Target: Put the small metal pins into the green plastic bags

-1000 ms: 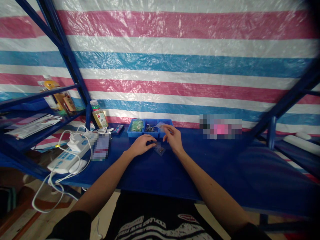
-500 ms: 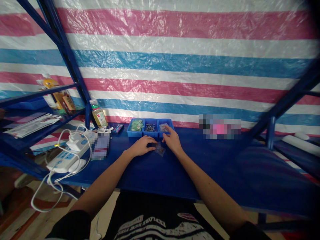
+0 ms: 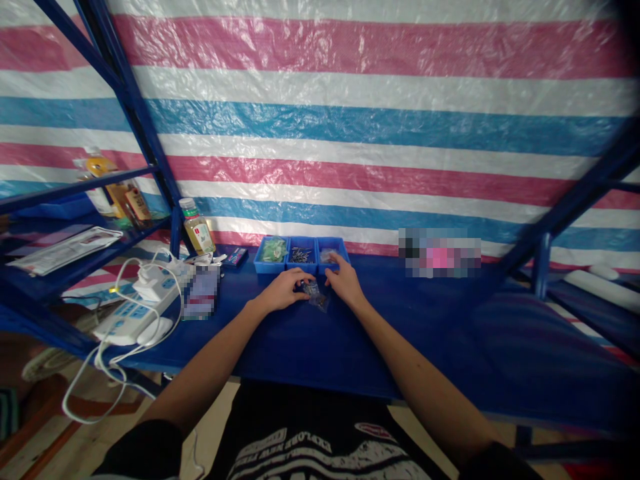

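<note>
Three joined blue bins stand at the back of the blue table. The left bin (image 3: pixel 271 269) has green packets, the middle bin (image 3: pixel 302 269) dark metal pieces, and the right bin (image 3: pixel 329 243) clear plastic bags. My left hand (image 3: pixel 289 289) is closed on the edge of a small clear bag (image 3: pixel 319 301) with little dark pieces inside, just in front of the bins. My right hand (image 3: pixel 343 280) reaches to the front of the right bin, its fingers apart, with the index fingertip over the bin's contents.
On the left lie a white power strip (image 3: pixel 120 321) with tangled cables, a blurred-out item (image 3: pixel 201 293) and a bottle (image 3: pixel 198 230). A pixelated object (image 3: pixel 440 255) is at the back right. Blue metal posts frame both sides.
My left fingers have closed on the small bag, which now stands up a little more at their tips. My right hand has barely moved.
</note>
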`<state>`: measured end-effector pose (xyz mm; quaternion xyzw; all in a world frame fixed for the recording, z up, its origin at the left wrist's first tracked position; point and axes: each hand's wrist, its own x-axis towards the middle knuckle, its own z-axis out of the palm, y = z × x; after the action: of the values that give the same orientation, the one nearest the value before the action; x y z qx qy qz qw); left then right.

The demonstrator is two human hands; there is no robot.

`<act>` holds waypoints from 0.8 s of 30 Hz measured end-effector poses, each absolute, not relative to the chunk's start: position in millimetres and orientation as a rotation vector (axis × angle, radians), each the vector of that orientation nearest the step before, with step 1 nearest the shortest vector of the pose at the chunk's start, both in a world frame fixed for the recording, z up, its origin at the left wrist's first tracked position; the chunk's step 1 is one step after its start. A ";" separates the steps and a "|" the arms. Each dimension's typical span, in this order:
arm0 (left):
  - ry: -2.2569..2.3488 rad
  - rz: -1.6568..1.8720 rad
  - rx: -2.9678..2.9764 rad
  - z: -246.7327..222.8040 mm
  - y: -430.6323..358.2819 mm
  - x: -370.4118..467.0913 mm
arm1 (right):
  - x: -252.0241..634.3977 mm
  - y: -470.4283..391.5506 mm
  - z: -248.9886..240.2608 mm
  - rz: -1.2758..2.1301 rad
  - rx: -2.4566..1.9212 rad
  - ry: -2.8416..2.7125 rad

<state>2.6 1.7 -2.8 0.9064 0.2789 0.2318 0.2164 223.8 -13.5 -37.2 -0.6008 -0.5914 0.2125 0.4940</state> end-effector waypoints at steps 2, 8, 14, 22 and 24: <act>0.771 0.651 2.499 -3.5 2.6 2.7 | 223.8 -14.5 -36.4 0.506 -1.453 -1.428; 0.761 0.676 2.470 -8.8 7.8 2.8 | 227.6 -15.8 -33.2 0.462 -1.434 -1.406; 0.781 0.672 2.453 -8.2 7.9 3.6 | 231.2 -13.3 -34.3 0.454 -1.423 -1.379; 0.766 0.704 2.470 -4.4 2.9 2.9 | 234.4 -11.0 -38.2 0.334 -1.417 -1.412; 0.769 0.717 2.474 -3.9 2.2 2.6 | 234.7 -11.1 -38.5 0.266 -1.440 -1.409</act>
<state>2.6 2.2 -3.9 0.8968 0.2787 0.2600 0.2246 234.7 -11.1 -38.5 -0.6022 -0.5894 0.1115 0.5268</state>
